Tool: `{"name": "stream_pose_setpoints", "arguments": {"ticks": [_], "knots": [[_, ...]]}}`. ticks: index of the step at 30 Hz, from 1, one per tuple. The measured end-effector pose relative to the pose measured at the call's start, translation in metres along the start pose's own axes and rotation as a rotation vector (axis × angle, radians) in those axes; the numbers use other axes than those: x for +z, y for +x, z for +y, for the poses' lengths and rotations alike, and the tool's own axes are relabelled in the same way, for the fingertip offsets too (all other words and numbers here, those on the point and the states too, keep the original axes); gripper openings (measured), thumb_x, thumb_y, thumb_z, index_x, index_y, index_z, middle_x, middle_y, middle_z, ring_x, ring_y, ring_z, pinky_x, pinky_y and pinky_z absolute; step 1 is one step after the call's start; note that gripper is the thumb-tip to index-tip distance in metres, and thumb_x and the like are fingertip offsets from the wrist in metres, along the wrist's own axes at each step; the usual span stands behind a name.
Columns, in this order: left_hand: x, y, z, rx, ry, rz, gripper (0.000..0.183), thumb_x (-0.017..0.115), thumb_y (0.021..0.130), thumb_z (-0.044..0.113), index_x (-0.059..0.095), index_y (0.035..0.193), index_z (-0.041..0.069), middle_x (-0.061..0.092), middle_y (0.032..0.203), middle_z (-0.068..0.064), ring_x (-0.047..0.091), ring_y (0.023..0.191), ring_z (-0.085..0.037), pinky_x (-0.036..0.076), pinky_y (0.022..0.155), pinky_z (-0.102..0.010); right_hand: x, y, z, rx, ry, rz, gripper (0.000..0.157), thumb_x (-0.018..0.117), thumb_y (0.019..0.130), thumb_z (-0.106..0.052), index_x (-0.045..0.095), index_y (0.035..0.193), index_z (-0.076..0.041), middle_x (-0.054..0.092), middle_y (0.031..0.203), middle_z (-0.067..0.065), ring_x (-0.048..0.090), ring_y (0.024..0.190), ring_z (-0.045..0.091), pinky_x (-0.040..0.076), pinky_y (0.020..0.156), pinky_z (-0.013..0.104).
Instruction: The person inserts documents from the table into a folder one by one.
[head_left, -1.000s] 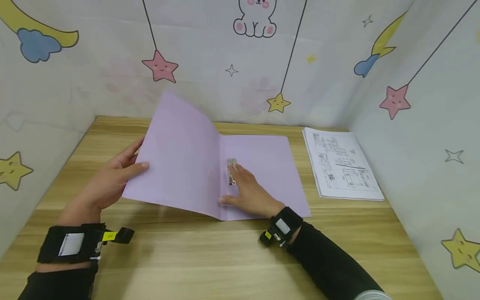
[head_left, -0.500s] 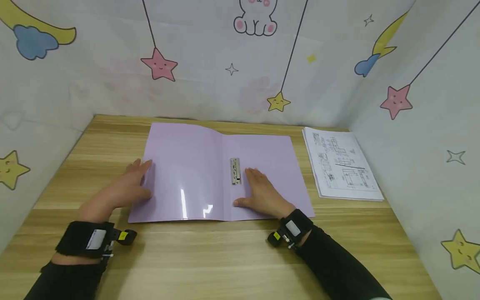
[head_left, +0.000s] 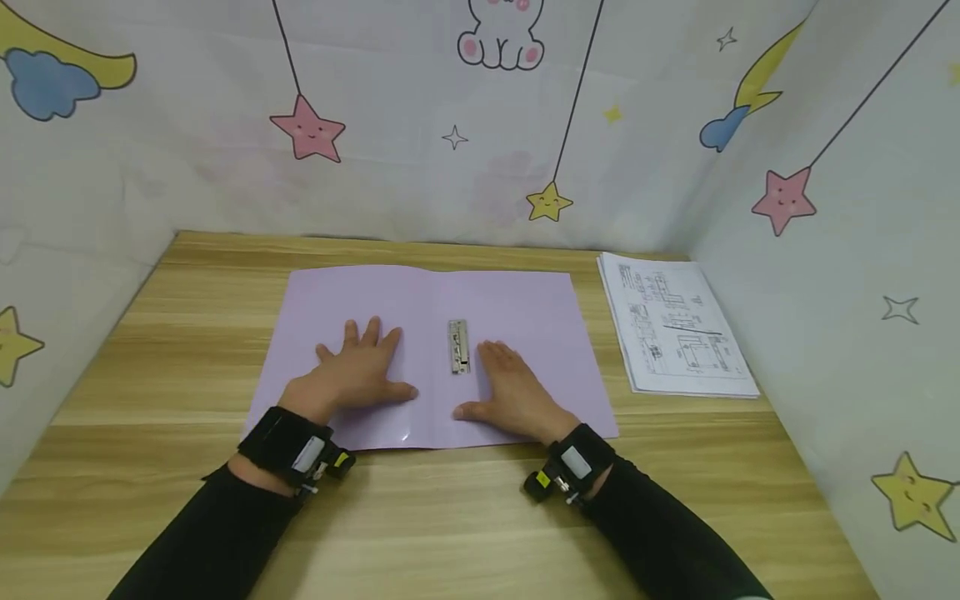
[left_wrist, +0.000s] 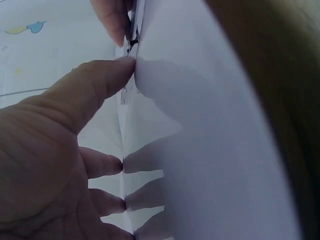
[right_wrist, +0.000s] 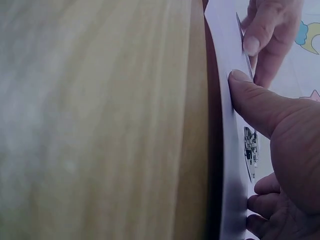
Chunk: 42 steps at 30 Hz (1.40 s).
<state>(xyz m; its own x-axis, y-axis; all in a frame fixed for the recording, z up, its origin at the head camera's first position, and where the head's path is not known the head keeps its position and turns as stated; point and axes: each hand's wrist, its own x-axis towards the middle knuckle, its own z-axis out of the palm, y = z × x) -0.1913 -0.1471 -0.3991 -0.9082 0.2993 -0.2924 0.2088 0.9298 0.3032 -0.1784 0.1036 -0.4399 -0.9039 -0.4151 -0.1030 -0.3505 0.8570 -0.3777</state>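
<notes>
A light purple folder point(head_left: 525, 304) lies spread open on the wooden table. Just right of its crease is a metal clip point(head_left: 459, 346), flat against the inside of the right cover. My left hand point(head_left: 347, 379) rests on the left cover, fingers spread and fingertips on its surface. On the right cover, my right hand point(head_left: 516, 396) touches down with straight fingers, its fingertips beside the clip. Neither hand grips anything. In the right wrist view the clip point(right_wrist: 251, 145) shows between the thumb and fingers of the right hand.
To the right of the folder lies a stack of printed paper sheets point(head_left: 667, 325) with line drawings on top. The wooden table point(head_left: 420, 517) ends at white walls point(head_left: 390, 183) printed with stars, at the back and both sides.
The folder's left cover has come down from raised to flat. My left hand let go of its edge and moved right onto the cover. My right hand has shifted slightly off the clip.
</notes>
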Motion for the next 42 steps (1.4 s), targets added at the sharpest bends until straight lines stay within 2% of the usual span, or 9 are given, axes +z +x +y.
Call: {"name": "stream_pose_setpoints", "arguments": {"ticks": [3, 7, 14, 19, 24, 28, 35, 38, 42], "knots": [[0.001, 0.005, 0.01, -0.007, 0.028, 0.01, 0.111, 0.058, 0.058, 0.072, 0.017, 0.143, 0.013, 0.004, 0.15, -0.028, -0.005, 0.129, -0.055, 0.007, 0.085, -0.086, -0.002, 0.001, -0.001, -0.024, -0.04, 0.007, 0.11, 0.052, 0.063, -0.074, 0.018, 0.141, -0.004, 0.025, 0.149, 0.015, 0.014, 0.136, 0.027, 0.019, 0.113, 0.045], [0.0, 0.008, 0.017, -0.036, 0.032, 0.007, 0.117, 0.063, 0.052, 0.071, 0.016, 0.143, 0.014, 0.004, 0.15, -0.028, -0.006, 0.128, -0.056, 0.008, 0.084, -0.086, -0.006, 0.005, 0.001, -0.036, -0.082, 0.051, 0.101, 0.053, 0.064, -0.071, 0.028, 0.138, -0.007, 0.036, 0.143, 0.012, 0.027, 0.13, 0.029, 0.029, 0.107, 0.05], [0.002, 0.009, 0.014, -0.087, 0.007, -0.032, 0.124, 0.07, 0.047, 0.066, 0.012, 0.143, 0.013, 0.0, 0.15, -0.028, -0.006, 0.129, -0.055, 0.008, 0.084, -0.086, -0.009, 0.012, 0.001, 0.039, -0.058, 0.121, 0.091, 0.061, 0.062, -0.066, 0.042, 0.132, -0.01, 0.049, 0.127, 0.012, 0.04, 0.112, 0.029, 0.037, 0.096, 0.049], [0.004, 0.011, 0.01, -0.095, 0.006, -0.057, 0.128, 0.068, 0.044, 0.069, 0.01, 0.144, 0.015, -0.003, 0.149, -0.029, -0.006, 0.129, -0.054, 0.009, 0.082, -0.087, -0.009, 0.014, 0.0, 0.089, -0.031, 0.084, 0.094, 0.063, 0.06, -0.065, 0.041, 0.133, -0.01, 0.051, 0.118, 0.013, 0.045, 0.105, 0.025, 0.041, 0.093, 0.044], [0.005, 0.013, 0.012, -0.108, 0.009, -0.036, 0.129, 0.066, 0.042, 0.073, 0.011, 0.144, 0.016, -0.002, 0.15, -0.028, -0.006, 0.129, -0.055, 0.011, 0.08, -0.087, -0.011, 0.017, -0.003, 0.062, -0.019, 0.026, 0.09, 0.064, 0.063, -0.061, 0.04, 0.133, -0.01, 0.055, 0.103, 0.005, 0.049, 0.09, 0.017, 0.046, 0.081, 0.037], [0.008, 0.016, 0.017, -0.145, 0.003, -0.008, 0.13, 0.062, 0.042, 0.077, 0.01, 0.144, 0.014, 0.0, 0.15, -0.028, -0.006, 0.127, -0.057, 0.012, 0.076, -0.088, -0.012, 0.018, -0.006, 0.043, -0.007, 0.0, 0.088, 0.067, 0.064, -0.057, 0.041, 0.133, -0.009, 0.055, 0.091, 0.001, 0.048, 0.079, 0.013, 0.045, 0.07, 0.031], [0.014, 0.022, 0.025, -0.189, -0.012, -0.008, 0.137, 0.059, 0.04, 0.08, 0.006, 0.143, 0.008, -0.003, 0.147, -0.034, -0.01, 0.124, -0.06, 0.009, 0.075, -0.089, -0.008, 0.022, -0.01, 0.059, -0.006, 0.036, 0.08, 0.062, 0.068, -0.059, 0.045, 0.129, -0.011, 0.056, 0.08, -0.001, 0.049, 0.071, 0.013, 0.043, 0.062, 0.031], [0.013, 0.022, 0.026, -0.199, -0.014, -0.023, 0.136, 0.059, 0.041, 0.08, 0.004, 0.144, 0.009, -0.005, 0.148, -0.032, -0.01, 0.125, -0.059, 0.009, 0.076, -0.089, -0.007, 0.025, -0.013, 0.093, 0.017, 0.084, 0.078, 0.057, 0.07, -0.061, 0.047, 0.127, -0.008, 0.063, 0.082, 0.002, 0.054, 0.075, 0.015, 0.049, 0.066, 0.035], [0.013, 0.022, 0.027, -0.194, -0.015, -0.032, 0.136, 0.059, 0.041, 0.08, 0.004, 0.144, 0.009, -0.005, 0.148, -0.032, -0.011, 0.125, -0.059, 0.009, 0.076, -0.089, -0.007, 0.028, -0.017, 0.15, 0.034, 0.123, 0.082, 0.055, 0.07, -0.064, 0.047, 0.126, -0.005, 0.067, 0.106, 0.013, 0.059, 0.092, 0.021, 0.053, 0.076, 0.043]]}}
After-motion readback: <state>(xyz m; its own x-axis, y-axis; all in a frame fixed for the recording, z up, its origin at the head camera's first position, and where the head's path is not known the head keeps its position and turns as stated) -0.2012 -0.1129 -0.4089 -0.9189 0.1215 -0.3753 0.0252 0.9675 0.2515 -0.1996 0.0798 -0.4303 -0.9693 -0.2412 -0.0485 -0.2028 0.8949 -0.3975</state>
